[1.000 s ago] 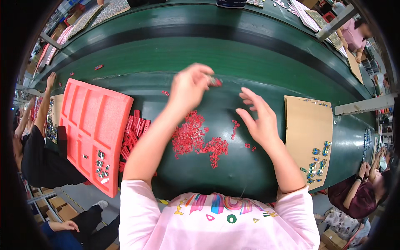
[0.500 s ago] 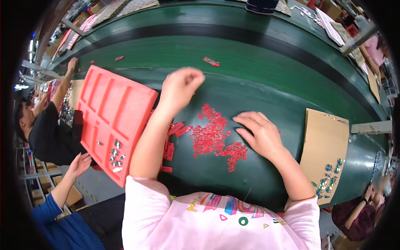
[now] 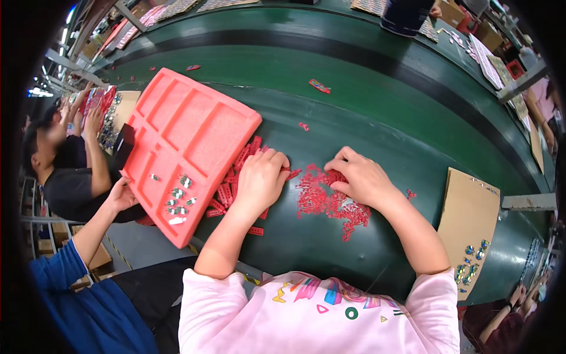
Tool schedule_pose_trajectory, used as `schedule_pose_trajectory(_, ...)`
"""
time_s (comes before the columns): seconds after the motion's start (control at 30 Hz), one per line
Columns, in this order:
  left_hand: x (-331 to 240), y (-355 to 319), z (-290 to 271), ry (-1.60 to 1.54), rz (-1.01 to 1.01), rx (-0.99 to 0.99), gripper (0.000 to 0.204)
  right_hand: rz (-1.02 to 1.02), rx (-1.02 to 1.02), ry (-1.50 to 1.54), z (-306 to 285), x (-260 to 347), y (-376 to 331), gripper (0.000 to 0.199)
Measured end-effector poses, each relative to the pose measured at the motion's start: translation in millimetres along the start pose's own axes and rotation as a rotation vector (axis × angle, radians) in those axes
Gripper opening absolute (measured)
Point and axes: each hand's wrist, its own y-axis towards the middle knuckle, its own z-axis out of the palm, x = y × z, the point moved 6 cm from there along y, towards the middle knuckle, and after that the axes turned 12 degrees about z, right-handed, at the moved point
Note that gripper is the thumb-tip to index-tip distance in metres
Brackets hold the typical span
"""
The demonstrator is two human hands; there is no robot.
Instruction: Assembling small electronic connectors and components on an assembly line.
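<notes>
A loose pile of small red parts point(image 3: 311, 197) lies on the green work surface in front of me. My left hand point(image 3: 262, 177) is at the pile's left side, thumb and fingers pinched on a red strip point(image 3: 294, 173) that sticks out toward the pile. Over the pile's upper right edge, my right hand point(image 3: 364, 180) has its fingers curled down and drawn together; small red parts show beside the fingertips, and what they grip is hidden. Larger flat red strips point(image 3: 225, 193) are heaped beside and beneath my left forearm.
A pink compartment tray point(image 3: 212, 133) with a few shiny pieces stands tilted at left, a co-worker's hand point(image 3: 122, 194) at its edge. A cardboard sheet point(image 3: 466, 218) with shiny pieces lies at right. Beyond runs a green belt point(image 3: 247, 65) carrying a colourful piece point(image 3: 319, 87); a dark container point(image 3: 407, 16) stands farther back.
My left hand has come down from near the belt to the pile's left side and now pinches a red strip. My right hand's fingers have closed onto the pile. The view has shifted.
</notes>
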Motion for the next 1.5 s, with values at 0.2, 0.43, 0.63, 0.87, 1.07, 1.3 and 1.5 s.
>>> schedule_pose_trajectory(0.2, -11, 14, 8, -0.267, -0.137, 0.039, 0.012, 0.104, -0.022, 0.324, -36, -53, -51, 0.019)
schedule_pose_trajectory(0.43, 6, 17, 64, -1.312, -0.381, -0.182, 0.015, 0.233, -0.354, 0.429, -69, -95, -86, 0.013)
schedule_pose_trajectory(0.63, -10, 18, 138, -1.728, -0.482, -0.021, 0.034, 0.008, -0.297, 0.034, -4, -107, -52, 0.016)
schedule_pose_trajectory(0.87, 10, -11, 183, -1.51, -0.473, 0.029, 0.033, -0.182, -0.14, -0.274, 69, -85, -13, 0.005)
schedule_pose_trajectory(1.07, 44, -43, 134, -0.52, 0.032, -0.173, 0.035, -0.201, -0.184, -0.485, 125, -31, -16, 0.006)
schedule_pose_trajectory(1.3, -25, 47, 104, -0.305, -0.012, -0.181, 0.032, -0.24, -0.223, -0.586, 56, -77, -11, 0.005)
schedule_pose_trajectory(1.5, -2, 44, 125, -0.879, -0.122, -0.034, 0.023, -0.18, -0.257, -0.343, 49, -73, -15, 0.009)
